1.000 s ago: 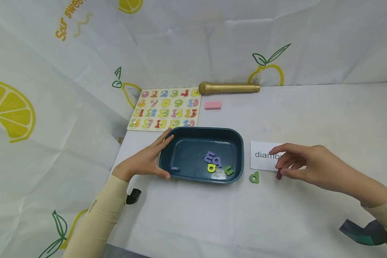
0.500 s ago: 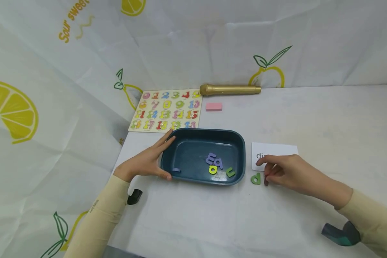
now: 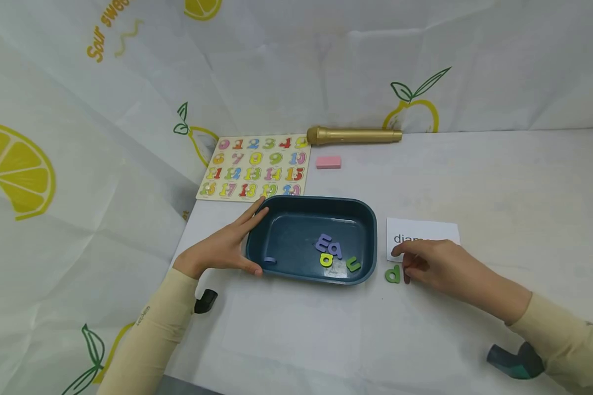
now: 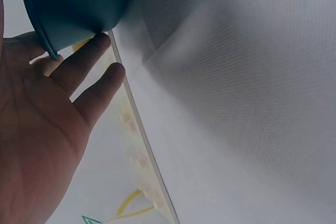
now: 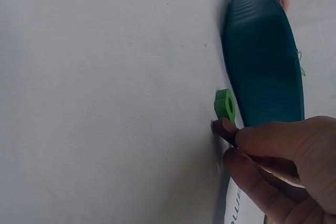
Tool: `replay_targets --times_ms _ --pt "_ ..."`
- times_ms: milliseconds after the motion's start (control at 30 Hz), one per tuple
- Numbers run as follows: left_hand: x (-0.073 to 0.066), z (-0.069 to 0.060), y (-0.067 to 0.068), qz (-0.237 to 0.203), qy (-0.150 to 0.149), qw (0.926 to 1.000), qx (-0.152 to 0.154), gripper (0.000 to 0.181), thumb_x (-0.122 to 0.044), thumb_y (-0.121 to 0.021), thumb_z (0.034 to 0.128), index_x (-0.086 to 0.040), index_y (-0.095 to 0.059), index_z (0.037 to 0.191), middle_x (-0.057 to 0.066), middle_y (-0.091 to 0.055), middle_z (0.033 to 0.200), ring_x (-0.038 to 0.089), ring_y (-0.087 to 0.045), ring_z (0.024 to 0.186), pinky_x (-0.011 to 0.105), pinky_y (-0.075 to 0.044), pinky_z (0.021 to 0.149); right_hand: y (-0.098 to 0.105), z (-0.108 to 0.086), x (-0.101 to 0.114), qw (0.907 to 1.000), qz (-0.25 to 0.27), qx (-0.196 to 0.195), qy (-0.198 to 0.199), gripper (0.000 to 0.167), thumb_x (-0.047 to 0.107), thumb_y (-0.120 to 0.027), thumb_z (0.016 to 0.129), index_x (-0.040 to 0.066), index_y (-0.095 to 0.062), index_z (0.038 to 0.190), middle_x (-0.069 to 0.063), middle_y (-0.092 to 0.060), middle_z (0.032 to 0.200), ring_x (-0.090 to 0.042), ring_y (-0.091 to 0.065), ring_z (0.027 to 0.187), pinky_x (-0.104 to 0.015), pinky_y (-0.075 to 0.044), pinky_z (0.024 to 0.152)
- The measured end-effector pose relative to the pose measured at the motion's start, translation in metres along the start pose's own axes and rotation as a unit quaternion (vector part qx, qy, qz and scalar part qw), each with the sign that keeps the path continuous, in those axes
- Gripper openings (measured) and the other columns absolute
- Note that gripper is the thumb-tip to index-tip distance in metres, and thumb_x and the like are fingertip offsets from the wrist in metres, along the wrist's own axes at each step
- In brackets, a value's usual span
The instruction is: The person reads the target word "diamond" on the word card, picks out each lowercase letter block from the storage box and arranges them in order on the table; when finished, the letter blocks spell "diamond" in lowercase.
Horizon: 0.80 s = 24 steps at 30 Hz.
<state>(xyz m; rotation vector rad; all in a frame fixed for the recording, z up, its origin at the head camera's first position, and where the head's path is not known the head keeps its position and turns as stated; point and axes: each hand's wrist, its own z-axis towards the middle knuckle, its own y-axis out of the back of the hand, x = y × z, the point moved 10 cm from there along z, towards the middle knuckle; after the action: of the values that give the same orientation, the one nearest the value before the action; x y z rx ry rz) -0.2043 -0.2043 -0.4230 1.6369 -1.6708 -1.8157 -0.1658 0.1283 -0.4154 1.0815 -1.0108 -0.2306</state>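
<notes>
The left hand (image 3: 222, 249), fingers spread and fairly straight, rests against the left end of a dark teal tray (image 3: 311, 277); the left wrist view has this hand (image 4: 52, 108) by the tray's outer wall (image 4: 79, 9). Inside lie purple letters (image 3: 334, 249), a yellow letter (image 3: 326, 260) and a green letter (image 3: 353, 264). Between thumb and fingers, the right hand (image 3: 449, 271) pinches a small dark piece (image 5: 224, 131), low over the cloth. Just left of it lies a green letter d (image 3: 392, 274). A white card (image 3: 425, 228) reading "diam..." is partly covered by that hand.
A number board (image 3: 252, 167) stands behind the tray's left part, with a gold microphone (image 3: 356, 136) and a pink block (image 3: 328, 162) to its right. A hanging lemon-print cloth (image 3: 277, 66) borders the back and left of the table.
The right hand has moved left with the dark piece, over the card's lower part and beside the green d. The left hand and the tray have stayed in place.
</notes>
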Motion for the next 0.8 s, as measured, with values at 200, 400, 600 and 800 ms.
replay_targets --times_ms 200,400,600,800 --pt "-0.0001 0.0007 0.0005 0.003 0.000 1.0000 -0.001 0.136 -0.039 -0.097 0.0667 -0.014 -0.006 0.165 -0.001 0.012 0.170 0.026 -0.009 0.154 0.052 -0.031 0.115 -0.0006 -0.0021 0.0033 0.9993 -0.036 -0.011 0.006 0.032 -0.002 -0.084 0.077 0.012 -0.073 0.104 0.020 -0.059 0.078 0.000 -0.054 0.071 -0.026 -0.052 0.063" --pt "-0.0001 0.0011 0.0011 0.008 0.004 1.0000 -0.001 0.136 -0.039 -0.097 0.0664 -0.015 -0.005 0.165 -0.002 0.012 0.170 0.026 -0.009 0.154 0.052 -0.031 0.115 -0.0005 -0.0056 0.0069 0.9983 -0.040 -0.025 0.035 0.034 -0.001 -0.086 0.073 0.010 -0.074 0.104 0.015 -0.062 0.081 -0.001 -0.054 0.070 -0.021 -0.050 0.060" --pt "-0.0003 0.0002 0.0013 0.007 0.009 0.9999 -0.002 0.136 -0.039 -0.097 0.0663 -0.015 -0.006 0.165 -0.004 0.012 0.170 0.025 -0.009 0.154 0.052 -0.030 0.116 -0.0010 -0.0061 0.0082 0.9981 -0.037 -0.028 0.041 0.036 -0.001 -0.087 0.073 0.010 -0.074 0.104 0.015 -0.061 0.081 -0.001 -0.053 0.070 -0.021 -0.049 0.058" --pt "-0.0016 -0.0006 0.0006 0.003 0.006 1.0000 -0.001 0.136 -0.038 -0.097 0.0666 -0.015 -0.006 0.165 -0.003 0.012 0.170 0.025 -0.009 0.154 0.052 -0.030 0.116 0.0038 -0.0047 0.0094 0.9979 -0.045 -0.027 0.038 0.035 0.002 -0.088 0.073 0.011 -0.074 0.104 0.013 -0.064 0.084 -0.002 -0.055 0.071 -0.021 -0.051 0.059"
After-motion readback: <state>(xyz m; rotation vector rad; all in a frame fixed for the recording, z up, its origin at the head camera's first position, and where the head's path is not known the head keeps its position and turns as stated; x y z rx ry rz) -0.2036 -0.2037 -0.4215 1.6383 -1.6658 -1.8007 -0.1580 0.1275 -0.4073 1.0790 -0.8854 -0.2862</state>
